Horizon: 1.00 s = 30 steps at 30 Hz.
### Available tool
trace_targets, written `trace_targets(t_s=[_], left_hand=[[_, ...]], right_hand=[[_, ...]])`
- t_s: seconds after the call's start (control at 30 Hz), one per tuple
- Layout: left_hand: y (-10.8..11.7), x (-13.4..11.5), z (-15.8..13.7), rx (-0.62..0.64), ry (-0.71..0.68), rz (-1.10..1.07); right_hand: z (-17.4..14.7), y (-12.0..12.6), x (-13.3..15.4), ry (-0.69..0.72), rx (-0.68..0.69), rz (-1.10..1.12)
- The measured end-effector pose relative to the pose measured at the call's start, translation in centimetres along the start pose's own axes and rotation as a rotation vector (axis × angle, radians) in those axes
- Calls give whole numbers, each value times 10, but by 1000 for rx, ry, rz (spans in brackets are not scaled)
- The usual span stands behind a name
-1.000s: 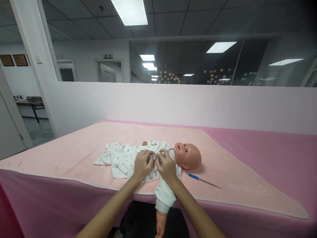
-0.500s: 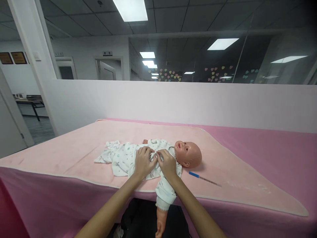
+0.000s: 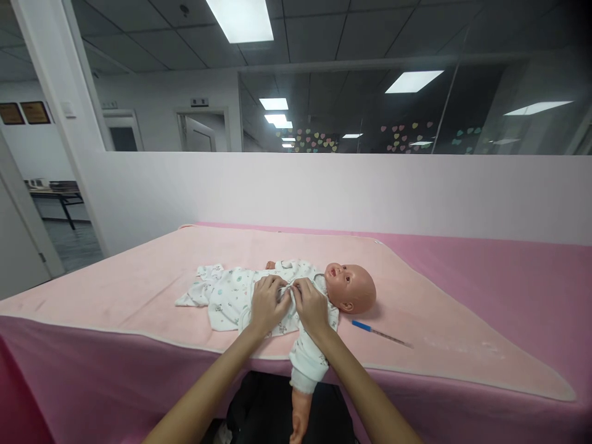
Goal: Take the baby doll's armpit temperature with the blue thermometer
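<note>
A baby doll (image 3: 352,287) lies on its back with its head to the right, wearing a white printed top (image 3: 303,269) and trousers (image 3: 226,290). On the doll's chest, my left hand (image 3: 268,303) is closed, its thumb and fingers pinching the front of the top. My right hand (image 3: 311,305) pinches the same cloth just beside it, fingertips almost meeting those of the left. What exactly sits between the fingertips is too small to make out, apart from the fabric. One doll arm (image 3: 300,414) hangs over the table's near edge toward me.
A thermometer with a blue end (image 3: 370,327) lies right of the doll, below its head. Under both is a peach mat (image 3: 152,259) on a pink-covered table (image 3: 518,277). A low white wall (image 3: 351,191) stands behind, with glass above it.
The hands stay at the same spot on the top, with only a slight shift of the fingers. The view has tilted very slightly.
</note>
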<state>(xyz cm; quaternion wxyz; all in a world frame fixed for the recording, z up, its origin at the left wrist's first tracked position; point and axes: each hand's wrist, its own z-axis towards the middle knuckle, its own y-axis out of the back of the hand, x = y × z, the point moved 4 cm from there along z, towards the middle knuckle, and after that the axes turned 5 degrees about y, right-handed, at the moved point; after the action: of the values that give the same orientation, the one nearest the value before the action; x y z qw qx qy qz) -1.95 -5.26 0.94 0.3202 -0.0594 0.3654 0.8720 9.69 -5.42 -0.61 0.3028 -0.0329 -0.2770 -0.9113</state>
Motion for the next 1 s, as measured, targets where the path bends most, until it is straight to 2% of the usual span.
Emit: trace_targets(t_s=[0.5,1.0], left_hand=[[0,0,0,6,-7,-13],[-1,0,-2,1,-28,11]], right_hand=[[0,3,3,57,-11,18],[1,3,5,28,31,-20]])
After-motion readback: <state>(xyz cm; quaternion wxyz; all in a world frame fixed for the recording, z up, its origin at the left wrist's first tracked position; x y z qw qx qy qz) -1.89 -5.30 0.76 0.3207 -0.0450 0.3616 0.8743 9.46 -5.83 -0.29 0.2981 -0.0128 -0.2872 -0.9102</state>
